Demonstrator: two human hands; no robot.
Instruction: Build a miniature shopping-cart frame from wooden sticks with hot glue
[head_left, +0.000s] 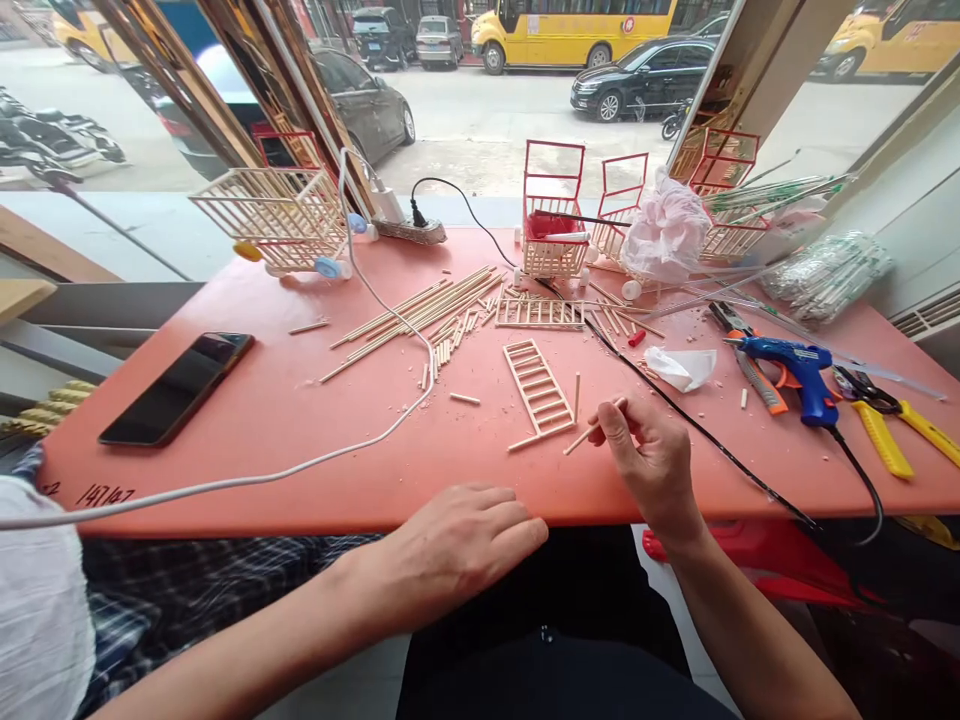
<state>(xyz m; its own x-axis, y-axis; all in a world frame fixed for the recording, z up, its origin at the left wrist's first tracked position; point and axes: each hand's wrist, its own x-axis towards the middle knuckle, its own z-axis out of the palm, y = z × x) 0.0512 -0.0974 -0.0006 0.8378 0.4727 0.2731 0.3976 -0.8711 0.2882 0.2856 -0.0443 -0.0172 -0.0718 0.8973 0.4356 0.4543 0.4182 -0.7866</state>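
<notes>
Pinched between the thumb and fingers of my right hand (649, 455) is a thin wooden stick (581, 438), its free end tilted down to the left. Just beyond it lies a small wooden ladder-shaped frame (540, 388) with several rungs; one stick stands upright at its right corner and another lies at its near left corner. My left hand (469, 540) rests at the table's front edge, palm down, fingers stretched out and holding nothing visible. A short loose stick (465, 399) lies left of the frame. Behind it sits a second ladder-shaped frame (540, 313).
Long sticks (420, 310) lie at the table's middle. Small stick carts (555, 235) stand at the back. A blue glue gun (802, 375) and yellow-handled pliers (885, 440) lie right. A white cable (300, 478) and black cord (675, 420) cross the pink table (360, 440). A phone (176, 390) lies left.
</notes>
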